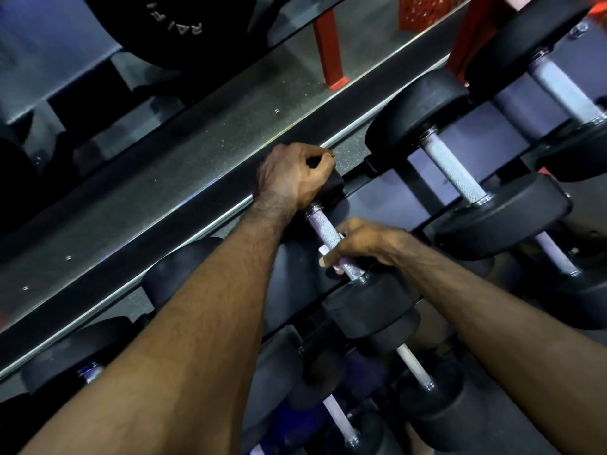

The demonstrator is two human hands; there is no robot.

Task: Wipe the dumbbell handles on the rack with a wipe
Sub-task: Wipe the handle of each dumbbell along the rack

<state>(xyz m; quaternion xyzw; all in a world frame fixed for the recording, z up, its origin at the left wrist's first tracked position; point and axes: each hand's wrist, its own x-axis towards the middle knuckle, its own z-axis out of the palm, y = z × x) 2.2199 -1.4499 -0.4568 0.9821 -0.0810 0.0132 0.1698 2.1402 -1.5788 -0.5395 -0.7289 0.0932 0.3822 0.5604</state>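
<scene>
Both forearms fill the bottom of my view, reaching out over the rack (466, 133) toward one small dumbbell (368, 300) on the upper tier. My left hand (292, 175) curls over the far head (335, 188) of that dumbbell, thumb and fingers clamped on the black rubber — I judge this is there to stop the weight from rolling or sliding in its cradle while the other hand works. My right hand (361, 246) wraps the knurled handle (323, 229) near its nearer end, fingers closed around the bar with a bit of pale wipe (323, 250) showing at the fingertips; most of the wipe is hidden inside the grip. Wrapping it round the bar rather than dabbing makes sense, since it lets one pull cover the whole girth.

The bare stretch of handle between my two hands looks like what remains to be rubbed on this one. A larger dumbbell (466, 188) sits just to the right with its handle uncovered, and more lie on the lower tier below my arms — those look not yet touched, though I cannot tell for sure.
</scene>
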